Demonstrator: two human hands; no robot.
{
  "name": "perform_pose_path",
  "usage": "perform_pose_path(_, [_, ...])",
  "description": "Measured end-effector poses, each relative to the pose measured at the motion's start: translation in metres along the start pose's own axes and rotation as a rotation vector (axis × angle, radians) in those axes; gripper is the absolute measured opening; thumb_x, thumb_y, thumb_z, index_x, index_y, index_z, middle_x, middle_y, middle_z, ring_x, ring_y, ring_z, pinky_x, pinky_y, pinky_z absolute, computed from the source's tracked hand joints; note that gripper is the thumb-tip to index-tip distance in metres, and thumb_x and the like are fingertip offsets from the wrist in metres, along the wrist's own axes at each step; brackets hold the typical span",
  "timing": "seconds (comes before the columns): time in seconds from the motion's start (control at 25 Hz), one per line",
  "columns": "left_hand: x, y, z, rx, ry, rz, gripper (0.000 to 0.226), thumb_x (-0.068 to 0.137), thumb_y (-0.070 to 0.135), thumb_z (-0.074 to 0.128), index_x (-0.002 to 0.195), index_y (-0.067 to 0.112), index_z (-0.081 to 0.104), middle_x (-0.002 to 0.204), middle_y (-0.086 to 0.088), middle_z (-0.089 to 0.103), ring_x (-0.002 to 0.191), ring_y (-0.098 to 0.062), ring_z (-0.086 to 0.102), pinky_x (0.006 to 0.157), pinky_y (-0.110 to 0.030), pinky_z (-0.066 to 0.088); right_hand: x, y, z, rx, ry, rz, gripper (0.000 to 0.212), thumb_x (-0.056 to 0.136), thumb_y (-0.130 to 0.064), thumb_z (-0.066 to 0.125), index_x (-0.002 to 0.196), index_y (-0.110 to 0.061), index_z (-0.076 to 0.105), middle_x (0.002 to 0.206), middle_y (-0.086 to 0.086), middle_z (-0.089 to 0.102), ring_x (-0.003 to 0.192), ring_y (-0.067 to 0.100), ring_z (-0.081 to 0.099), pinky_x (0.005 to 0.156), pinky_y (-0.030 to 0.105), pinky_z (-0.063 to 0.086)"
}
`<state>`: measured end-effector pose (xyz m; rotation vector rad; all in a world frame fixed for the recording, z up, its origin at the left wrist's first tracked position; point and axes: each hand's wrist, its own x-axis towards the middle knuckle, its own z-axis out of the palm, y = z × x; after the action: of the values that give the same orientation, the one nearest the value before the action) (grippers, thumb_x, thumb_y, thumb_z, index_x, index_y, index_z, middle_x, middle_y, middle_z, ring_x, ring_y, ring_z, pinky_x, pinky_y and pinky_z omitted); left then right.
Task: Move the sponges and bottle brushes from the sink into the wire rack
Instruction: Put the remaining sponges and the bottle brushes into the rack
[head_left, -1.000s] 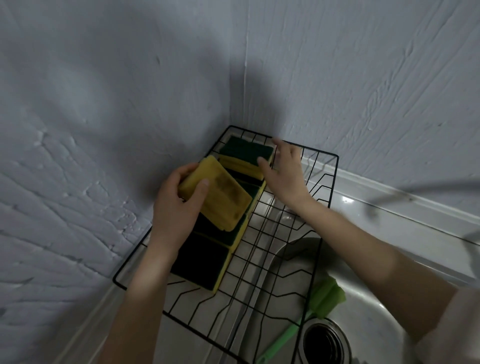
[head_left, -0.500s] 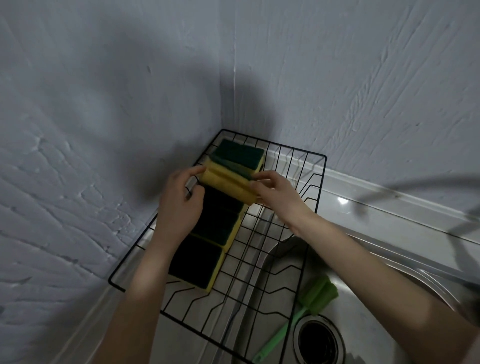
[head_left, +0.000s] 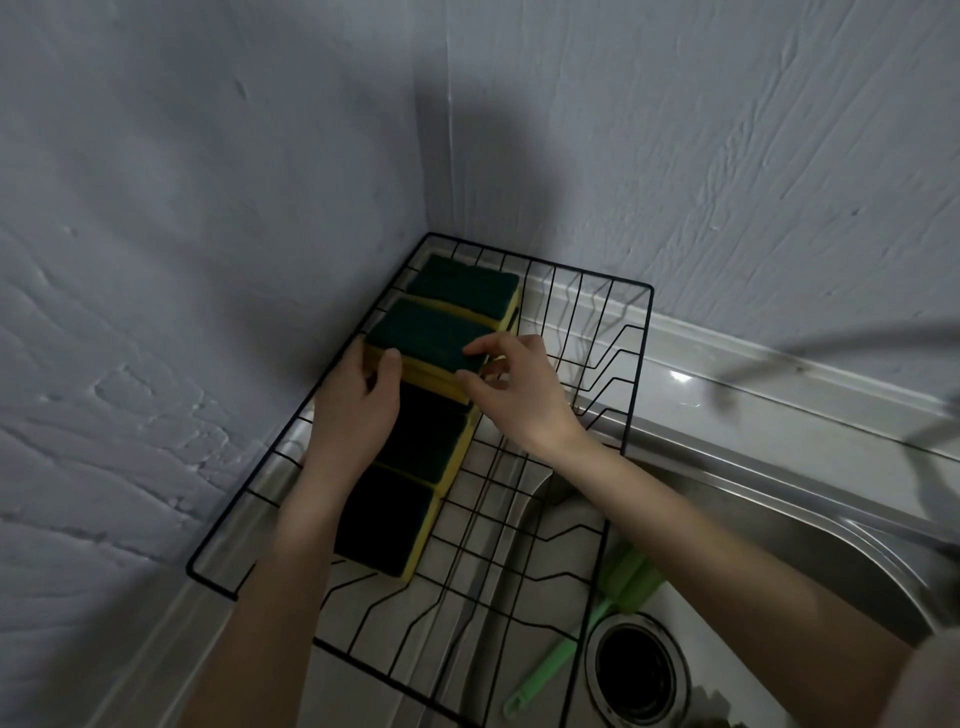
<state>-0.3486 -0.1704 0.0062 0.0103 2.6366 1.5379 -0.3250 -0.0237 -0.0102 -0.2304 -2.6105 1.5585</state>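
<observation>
Glossy steel sink — matt wire rack

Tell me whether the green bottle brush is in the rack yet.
Not yet: the bottle brush lies in the sink by the drain.

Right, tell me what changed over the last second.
The sponge went from tilted in the left hand, yellow up, to flat in the wire rack, green up; both hands hold its ends, right hand joining. Other sponges and green bottle brush stayed.
</observation>
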Motion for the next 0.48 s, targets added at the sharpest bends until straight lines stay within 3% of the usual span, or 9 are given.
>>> perform_pose_path(0.12, [0.000,-0.004,0.004,0.087,-0.010,-0.030,0.055,0.091,0.035,0.037,0.141,0.022,0.016,0.143,-0.003,0.037,0.129,-0.022,0.036,0.102,-0.034,0.031,0.000,0.001,0.002,0.001,-0.013,-0.014,0.026,0.081,-0.023,0.061,0.106,-0.019,0.054,0.104,-0.002,0.035,0.074,0.002,0.049,0.064,0.000,0.043])
perform_pose_path(0.2, [-0.001,-0.005,0.006,0.176,-0.011,0.003,0.058,0.091,0.033,0.039,0.141,0.023,0.012,0.145,-0.011,0.035,0.131,-0.029,0.035,0.105,-0.043,0.031,-0.001,0.001,0.000,-0.003,-0.026,-0.020,0.029,0.081,-0.024,0.062,0.108,-0.020,0.054,0.105,-0.001,0.035,0.081,0.007,0.050,0.068,0.006,0.043])
perform_pose_path(0.36, [-0.003,-0.003,0.001,0.293,0.027,0.112,0.054,0.090,0.027,0.039,0.140,0.019,0.020,0.146,-0.014,0.034,0.132,-0.032,0.031,0.108,-0.050,0.029,-0.006,-0.004,-0.006,-0.012,-0.034,-0.004,0.036,0.082,-0.028,0.060,0.116,-0.021,0.051,0.108,0.000,0.036,0.093,0.012,0.048,0.077,0.014,0.040])
perform_pose_path(0.48, [-0.009,0.004,-0.008,0.297,0.021,0.141,0.047,0.091,0.025,0.038,0.136,0.014,0.031,0.139,-0.016,0.043,0.126,-0.032,0.038,0.106,-0.050,0.033,-0.012,-0.013,-0.016,0.011,-0.005,0.001,0.035,0.085,-0.027,0.056,0.118,-0.018,0.050,0.112,0.002,0.039,0.098,0.012,0.048,0.083,0.018,0.038])
